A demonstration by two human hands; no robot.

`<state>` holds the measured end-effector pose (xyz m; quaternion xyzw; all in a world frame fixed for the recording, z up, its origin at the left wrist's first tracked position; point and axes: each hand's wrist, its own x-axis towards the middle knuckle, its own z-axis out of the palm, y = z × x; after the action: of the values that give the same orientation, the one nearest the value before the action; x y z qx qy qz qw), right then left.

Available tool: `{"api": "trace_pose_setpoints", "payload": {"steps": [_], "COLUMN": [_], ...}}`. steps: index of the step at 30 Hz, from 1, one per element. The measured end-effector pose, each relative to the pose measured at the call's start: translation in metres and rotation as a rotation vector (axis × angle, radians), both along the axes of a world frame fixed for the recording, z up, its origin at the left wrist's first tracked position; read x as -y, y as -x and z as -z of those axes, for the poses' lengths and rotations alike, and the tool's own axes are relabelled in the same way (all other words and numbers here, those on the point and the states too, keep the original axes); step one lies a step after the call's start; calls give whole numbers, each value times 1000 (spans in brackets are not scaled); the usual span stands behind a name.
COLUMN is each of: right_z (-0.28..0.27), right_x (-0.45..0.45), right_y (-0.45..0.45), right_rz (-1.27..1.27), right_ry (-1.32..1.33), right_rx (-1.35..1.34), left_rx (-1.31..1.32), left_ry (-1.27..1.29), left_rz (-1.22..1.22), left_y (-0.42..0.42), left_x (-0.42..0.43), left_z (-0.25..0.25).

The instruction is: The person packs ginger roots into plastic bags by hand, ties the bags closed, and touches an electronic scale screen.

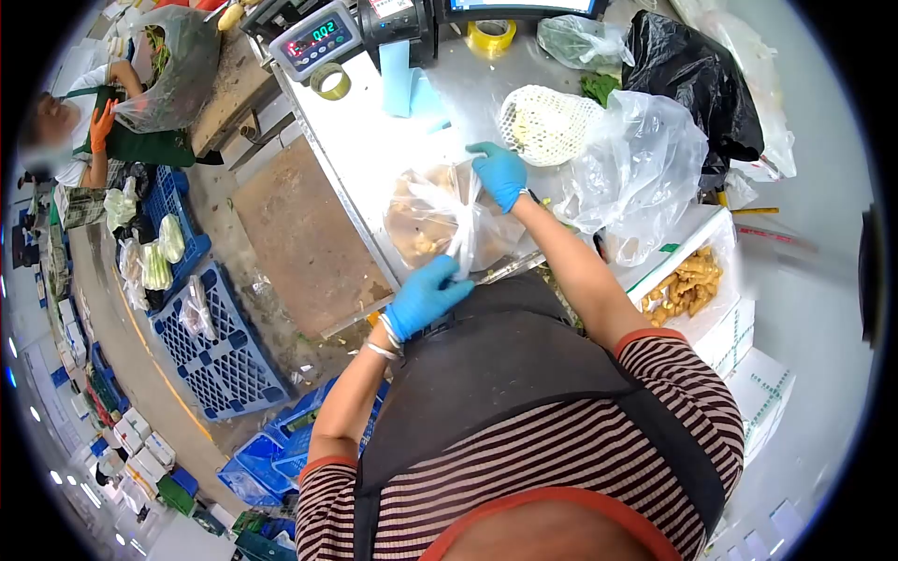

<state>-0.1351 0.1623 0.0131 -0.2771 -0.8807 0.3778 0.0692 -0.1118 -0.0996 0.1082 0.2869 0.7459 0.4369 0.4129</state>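
A clear plastic bag [408, 208] with brownish-yellow lumpy pieces inside, which look like ginger, lies on the metal worktop in front of me. Its gathered white plastic stretches between my two hands. My left hand [426, 297], in a blue glove, is closed on the bag's near end by the table edge. On the far right side of the bag, my right hand [502, 176], also gloved in blue, pinches another part of the plastic. Both sets of fingertips are partly hidden by the plastic and the gloves.
A scale [316, 39], tape rolls [329, 81] and blue sheets [396, 79] lie at the back. Right of my hands are a white foam net [547, 124], a clear bag [645, 154], a black bag [687, 84] and a box of ginger [687, 285]. Another person [79, 140] stands far left.
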Motion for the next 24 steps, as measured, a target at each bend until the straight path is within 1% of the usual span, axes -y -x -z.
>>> {"api": "trace_pose_setpoints", "payload": {"steps": [1,2,3,4,5,7,8,9,10,11,12,14,15,16,17,18,19,20,21,22,23,24], "right_z": [-8,-15,-27,-40,-43,-45,-33,-14,9,13,17,30,29,26,-4,-38,-58,-50,-55,-81,-100,-133], "right_x": [7,13,17,19,21,17,8,5,5,6,8,3,-4,-20,-34,-34,-40,-44,-44,-33,-24,-18], "right_y": [3,4,7,7,9,11,15,13,8,9,9,6,4,1,-12,-24,-35,-47,-55,-59,-64,-61], "right_rz": [50,102,154,149,137,122,127,114,104,92,102,147,176,163,58,108,74,-49,-240,-604,-381,-462], "right_ry": [26,52,74,127,88,-5,-74,-48,-19,12,-12,84,126,516,923,1280,1475,1523,1580,1068,1394,1220], "right_rx": [-28,-56,-86,-106,-133,-186,-102,-64,-29,2,24,-43,-82,82,93,7,7,-41,-29,-155,-52,-89], "left_rx": [44,290,512,523,535,-30,-309,-421,-483,-549,-574,-608,-250,106,465,587,846,909,975,902,801,700], "left_ry": [45,115,211,239,264,211,172,-8,-1,8,-81,-256,-240,-226,-211,-499,-673,-694,-712,-660,-595,-530], "left_rz": [-13,-138,-321,-349,-375,-107,23,136,200,261,235,199,-35,-263,-481,-524,-623,-663,-700,-643,-571,-504], "left_y": [4,15,27,37,43,28,16,1,3,7,14,25,25,23,23,29,32,35,39,45,48,50], "left_x": [10,15,8,5,3,-1,-4,-5,-5,-7,-6,4,7,10,10,20,17,6,-9,-24,-35,-44], "left_z": [1,2,-14,-7,3,21,24,15,-5,-20,-21,-23,-29,-38,-44,-12,3,-5,-20,-43,-48,-52]}}
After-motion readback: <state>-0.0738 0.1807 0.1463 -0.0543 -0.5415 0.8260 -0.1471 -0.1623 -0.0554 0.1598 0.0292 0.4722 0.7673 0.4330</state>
